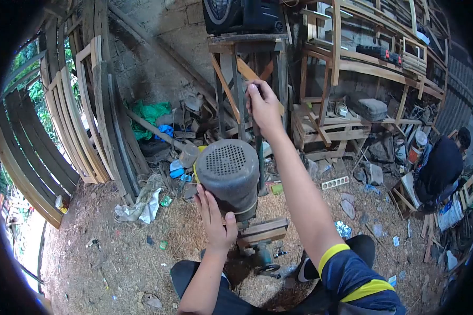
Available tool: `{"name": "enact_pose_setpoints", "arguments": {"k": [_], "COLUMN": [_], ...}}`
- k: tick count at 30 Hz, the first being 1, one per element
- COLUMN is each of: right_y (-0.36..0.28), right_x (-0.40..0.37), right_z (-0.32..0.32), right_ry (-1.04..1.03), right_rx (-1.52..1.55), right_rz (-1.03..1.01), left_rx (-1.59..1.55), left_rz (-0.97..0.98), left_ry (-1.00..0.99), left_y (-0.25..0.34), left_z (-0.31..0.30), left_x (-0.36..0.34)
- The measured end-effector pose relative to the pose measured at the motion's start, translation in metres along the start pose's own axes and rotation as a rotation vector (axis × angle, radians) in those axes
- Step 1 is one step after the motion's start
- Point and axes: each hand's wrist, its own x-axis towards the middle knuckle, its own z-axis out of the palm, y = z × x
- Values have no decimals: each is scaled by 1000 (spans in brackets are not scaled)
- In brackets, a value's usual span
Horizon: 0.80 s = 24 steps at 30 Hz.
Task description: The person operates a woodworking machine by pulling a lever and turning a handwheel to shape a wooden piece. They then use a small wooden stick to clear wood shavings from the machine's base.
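A dark cylindrical motor housing [229, 170] with a perforated round cap stands upright in front of me. My left hand [215, 226] rests against its near side, fingers stretched out and thumb apart. Beyond the housing, my right hand [264, 107] is raised at arm's length and closed, apparently around the upper end of a dark upright bar [258, 147]; the fingers hide part of it. Below the housing, wooden blocks [264, 231] sit in the lower part of the machine, near a small dark handwheel [268, 268] between my legs.
A tall wooden stand [247, 44] carries a black speaker [242, 16]. Wooden frames [71, 126] lean at left; a wooden rack [373, 68] fills the right. A power strip [335, 182] lies on the littered ground. A person in dark clothing [440, 168] crouches at far right.
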Motion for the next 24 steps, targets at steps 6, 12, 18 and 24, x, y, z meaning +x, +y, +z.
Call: {"name": "enact_pose_setpoints", "arguments": {"k": [6, 12, 18, 24], "right_y": [-40, -83, -94, -109], "right_x": [8, -45, -91, -129], "right_z": [-12, -44, -51, -75], "right_ry": [-301, -504, -565, -564], "right_rx": [180, 272, 392, 350], "right_rz": [243, 256, 66, 202], "left_rx": [-24, 13, -77, 0], "left_rz": [-20, -12, -51, -59], "left_ry": [27, 81, 100, 145], "left_y": [1, -3, -2, -10], "left_z": [7, 13, 29, 39], "left_x": [-5, -11, -13, -17]}}
